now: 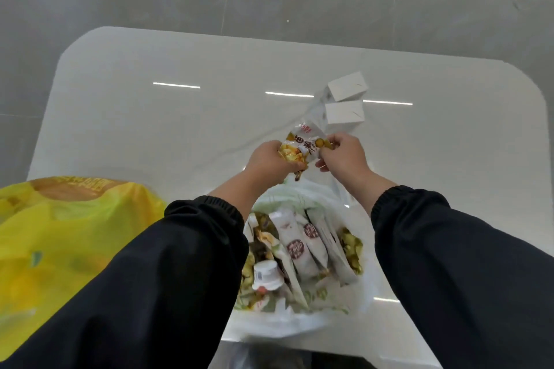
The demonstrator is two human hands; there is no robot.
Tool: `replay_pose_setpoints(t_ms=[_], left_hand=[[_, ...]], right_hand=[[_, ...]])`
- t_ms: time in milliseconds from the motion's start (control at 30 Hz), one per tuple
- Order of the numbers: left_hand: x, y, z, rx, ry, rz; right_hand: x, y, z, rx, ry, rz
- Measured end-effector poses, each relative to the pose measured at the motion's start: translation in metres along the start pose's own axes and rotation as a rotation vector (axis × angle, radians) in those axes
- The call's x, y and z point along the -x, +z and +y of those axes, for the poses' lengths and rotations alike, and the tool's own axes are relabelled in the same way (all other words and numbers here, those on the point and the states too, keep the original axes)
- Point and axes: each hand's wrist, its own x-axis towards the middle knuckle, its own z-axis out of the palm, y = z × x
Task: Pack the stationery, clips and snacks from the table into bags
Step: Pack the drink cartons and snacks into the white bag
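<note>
While both hands are raised over the open bag, the left hand [269,163] has its fingers curled around a small bundle of crinkly yellow-and-white snack packets [302,144]. The right hand [344,156] pinches the other end of the same bundle between thumb and fingers. These packets look light and soft. Their film is smooth and probably slippery, so a loose pinch at a corner could let one slide out. I think the safer hold is around the middle of the bundle, without much squeeze, because the contents may crush.

Just below the hands, near the table edge, stands a thin white translucent plastic bag [278,320]. It holds many long white snack sachets [299,249] and a small white-capped bottle [266,274]. Its walls are limp, so the mouth can fall closed.

Beyond the hands, two small white cardboard boxes [344,112] lie close together on the glossy white table [150,117]. They look stiff and easy to take by their sides. A yellow plastic bag [60,234] sits at the left.
</note>
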Motion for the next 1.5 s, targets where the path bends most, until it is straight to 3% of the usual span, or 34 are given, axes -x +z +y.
replay_pose_setpoints(t_ms=[267, 467, 567, 800, 1067, 1200, 1367, 1433, 1500], left_hand=[[0.077, 0.101, -0.027, 0.194, -0.091, 0.114], [0.108, 0.141, -0.055, 0.082, -0.003, 0.226], [0.117, 0.148, -0.067, 0.041, 0.057, 0.260], [0.129, 0.152, -0.082, -0.040, 0.109, 0.356], [0.134, 0.136, -0.097, -0.073, 0.099, 0.360], [0.141, 0.121, -0.105, -0.087, 0.128, 0.402], [0.151, 0.098, -0.121, -0.177, 0.096, 0.568], [0.155, 0.090, -0.130, -0.275, 0.035, 0.600], [0.158, 0.084, -0.136, -0.372, -0.005, 0.599]], right_hand=[[0.057, -0.082, 0.098, 0.291, -0.022, 0.007], [0.081, -0.105, 0.166, 0.905, 0.024, 0.002], [0.091, -0.102, 0.184, 1.027, 0.034, 0.009], [0.093, -0.085, 0.207, 0.947, 0.176, -0.013], [0.090, -0.064, 0.218, 0.890, 0.047, 0.015], [0.087, -0.062, 0.192, 0.603, 0.025, 0.120], [0.091, -0.054, 0.127, 0.377, -0.261, 0.361], [0.098, -0.046, 0.107, 0.343, -0.404, 0.294], [0.108, -0.031, 0.094, 0.405, -0.511, 0.112]])
